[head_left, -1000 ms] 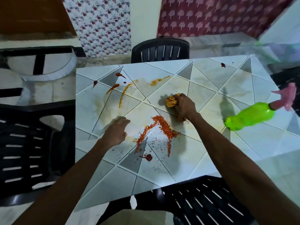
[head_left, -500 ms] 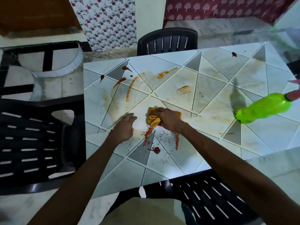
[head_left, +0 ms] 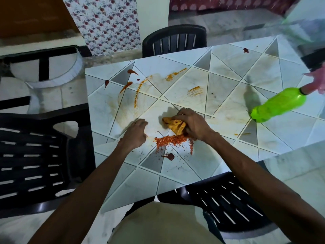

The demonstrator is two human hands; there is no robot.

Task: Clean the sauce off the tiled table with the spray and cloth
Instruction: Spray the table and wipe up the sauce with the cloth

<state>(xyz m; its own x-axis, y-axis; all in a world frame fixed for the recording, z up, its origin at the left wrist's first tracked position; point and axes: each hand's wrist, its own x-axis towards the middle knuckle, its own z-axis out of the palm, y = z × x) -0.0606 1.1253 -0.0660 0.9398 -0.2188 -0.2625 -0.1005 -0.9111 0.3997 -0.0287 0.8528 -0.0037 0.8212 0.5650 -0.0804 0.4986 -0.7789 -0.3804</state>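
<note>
The right hand gripped a bunched orange cloth against the tiled table, just above a crumbly red sauce smear. The left hand rested on the tiles beside it, fingers loosely bent and holding nothing. A dark red blob sat just below the smear, and orange streaks marked the far left tiles. A green spray bottle with a pink head stood well apart at the right edge. Black plastic chairs stood at the far side, the left and the near side.
</note>
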